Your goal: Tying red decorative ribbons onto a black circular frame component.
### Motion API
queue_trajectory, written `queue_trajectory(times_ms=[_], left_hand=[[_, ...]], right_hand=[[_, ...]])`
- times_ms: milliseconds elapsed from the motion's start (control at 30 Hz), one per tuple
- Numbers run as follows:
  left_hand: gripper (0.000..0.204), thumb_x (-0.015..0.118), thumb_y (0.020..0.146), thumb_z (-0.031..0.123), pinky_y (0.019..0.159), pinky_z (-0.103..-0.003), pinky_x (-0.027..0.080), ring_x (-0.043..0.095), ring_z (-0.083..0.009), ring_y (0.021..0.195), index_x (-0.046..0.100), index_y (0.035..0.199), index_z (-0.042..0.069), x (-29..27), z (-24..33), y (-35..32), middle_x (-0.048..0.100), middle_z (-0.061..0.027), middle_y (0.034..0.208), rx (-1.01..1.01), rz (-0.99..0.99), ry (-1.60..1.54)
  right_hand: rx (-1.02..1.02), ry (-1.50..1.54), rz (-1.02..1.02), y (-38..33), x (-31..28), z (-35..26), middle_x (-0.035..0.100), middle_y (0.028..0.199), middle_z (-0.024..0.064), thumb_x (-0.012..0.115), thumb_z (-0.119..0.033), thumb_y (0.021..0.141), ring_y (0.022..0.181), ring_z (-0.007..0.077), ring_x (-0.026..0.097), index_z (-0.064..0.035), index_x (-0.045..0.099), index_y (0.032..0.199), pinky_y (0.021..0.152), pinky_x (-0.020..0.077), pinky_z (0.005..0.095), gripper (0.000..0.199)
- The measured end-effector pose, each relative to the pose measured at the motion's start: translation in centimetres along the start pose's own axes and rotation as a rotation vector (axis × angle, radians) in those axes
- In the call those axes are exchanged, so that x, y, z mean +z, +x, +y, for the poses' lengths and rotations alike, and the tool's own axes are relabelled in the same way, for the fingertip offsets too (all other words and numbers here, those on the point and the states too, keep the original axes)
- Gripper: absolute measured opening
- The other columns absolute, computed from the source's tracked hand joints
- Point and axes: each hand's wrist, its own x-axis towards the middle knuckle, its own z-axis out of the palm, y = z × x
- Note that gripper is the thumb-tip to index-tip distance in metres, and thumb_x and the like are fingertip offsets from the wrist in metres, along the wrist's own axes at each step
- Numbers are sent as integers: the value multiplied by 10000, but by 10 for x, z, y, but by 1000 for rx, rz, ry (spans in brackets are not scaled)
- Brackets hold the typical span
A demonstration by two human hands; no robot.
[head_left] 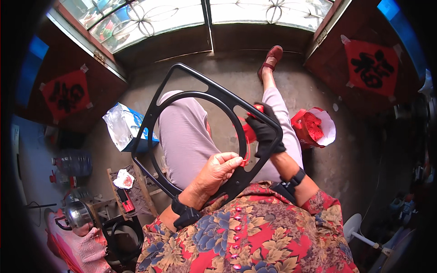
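Note:
A black frame (148,119), angular outside with a round ring inside, rests over my lap at a tilt. My bare left hand (217,170) reaches across its lower side. Thumb and forefinger pinch a thin red cord (248,150) that is wound round the ring's lower right edge. On the frame's right side is my right hand (266,129) in a black glove, its fingers closed around a bundle of red material (249,132). The frame's outer bar crosses in front of this hand and hides part of it.
A red bag (298,122) of red pieces stands right of my legs. To the left are a blue and white box (132,119), a low wooden stool (144,189) with a red phone (127,202), a metal kettle (79,217) and large plastic bottles (77,164). Glazed doors (168,41) lie ahead.

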Motion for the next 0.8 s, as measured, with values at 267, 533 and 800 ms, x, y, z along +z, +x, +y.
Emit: queue_trajectory(times_ms=[267,533,800], left_hand=[[477,698,814,281,869,-303,472,595,-156,956,520,1186,41,-5,-14,-4,618,-51,1049,215,-61,-75],[351,642,868,226,719,-209,479,592,-70,831,570,1136,10,6,-5,-2,636,8,910,226,46,54],[190,608,893,215,474,-150,311,388,5,526,660,923,35,8,3,-6,536,81,676,109,168,182]], right_hand=[[650,1087,-726,-6,28,-35,566,1181,134,377,-405,969,1036,208,573,8,445,1271,951,432,319,516],[665,1056,-674,-23,11,-27,530,1064,121,554,-387,876,868,206,564,-23,270,1391,803,468,342,691],[618,920,-532,-20,0,-23,602,1041,127,598,-224,848,873,193,617,46,450,1227,762,520,304,488]])
